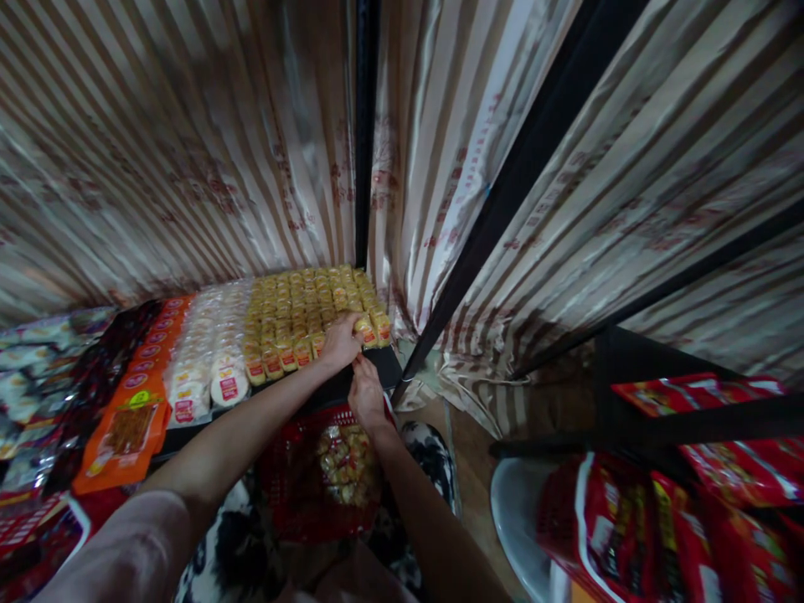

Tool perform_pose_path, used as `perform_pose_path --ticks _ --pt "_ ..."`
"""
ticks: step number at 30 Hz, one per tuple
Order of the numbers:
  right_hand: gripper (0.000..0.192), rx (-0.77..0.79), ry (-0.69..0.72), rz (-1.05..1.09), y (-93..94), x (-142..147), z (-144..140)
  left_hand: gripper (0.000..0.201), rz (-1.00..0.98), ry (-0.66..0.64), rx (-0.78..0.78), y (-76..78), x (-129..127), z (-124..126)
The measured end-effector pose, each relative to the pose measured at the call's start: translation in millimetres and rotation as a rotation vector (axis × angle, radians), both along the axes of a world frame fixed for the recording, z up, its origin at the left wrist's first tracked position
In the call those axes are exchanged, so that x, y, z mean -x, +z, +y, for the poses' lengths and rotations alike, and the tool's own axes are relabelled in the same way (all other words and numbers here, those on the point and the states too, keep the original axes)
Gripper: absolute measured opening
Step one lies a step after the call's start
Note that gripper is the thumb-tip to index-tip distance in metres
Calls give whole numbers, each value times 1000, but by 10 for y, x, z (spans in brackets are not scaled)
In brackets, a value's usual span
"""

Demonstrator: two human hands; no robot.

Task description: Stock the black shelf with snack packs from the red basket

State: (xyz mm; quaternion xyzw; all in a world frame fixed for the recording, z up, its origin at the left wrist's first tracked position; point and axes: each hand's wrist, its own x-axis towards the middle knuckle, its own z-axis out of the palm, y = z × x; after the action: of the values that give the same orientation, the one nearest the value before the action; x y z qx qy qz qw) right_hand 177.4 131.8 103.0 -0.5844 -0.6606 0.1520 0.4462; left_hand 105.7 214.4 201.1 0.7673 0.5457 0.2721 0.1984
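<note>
The person's pink sleeve [119, 544] is filling the bottom left corner, with both bare forearms reaching forward over a red basket [295, 494] holding loose yellow snack packs [345, 465]. The left hand [341, 342] is resting on the front right corner of the shelf [377, 368], fingers curled down over a yellow pack [366, 328] at the end of the yellow rows [307, 306]; it appears to be gripping or pressing that pack. The right hand [368, 395] is hovering just below, at the shelf edge, fingers bunched narrow; whether it is holding anything cannot be told. White round packs [210, 368] and orange packets [129, 423] are lying to the left. The step in hand looks like seating a pack into the front row. The next move would probably be calling for a fresh pack from the basket.
</note>
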Motion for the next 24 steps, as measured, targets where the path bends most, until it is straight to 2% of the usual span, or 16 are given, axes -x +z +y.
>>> perform_pose_path --ticks 6,11,14,18,24 --pt "47 -92 -5 46 -25 -63 -31 41 188 -26 6 3 -62 73" --pt "45 -139 -185 71 36 -188 -5 39 278 -100 25 39 -44 172" --pt "47 -158 -238 53 36 -271 63 38 289 -120 71 76 -35 205" --pt "53 -143 -232 22 0 -334 171 39 310 -150 49 75 -31 238" --pt "58 -107 -208 -22 -60 -335 268 34 375 -163 -19 -17 -76 195"
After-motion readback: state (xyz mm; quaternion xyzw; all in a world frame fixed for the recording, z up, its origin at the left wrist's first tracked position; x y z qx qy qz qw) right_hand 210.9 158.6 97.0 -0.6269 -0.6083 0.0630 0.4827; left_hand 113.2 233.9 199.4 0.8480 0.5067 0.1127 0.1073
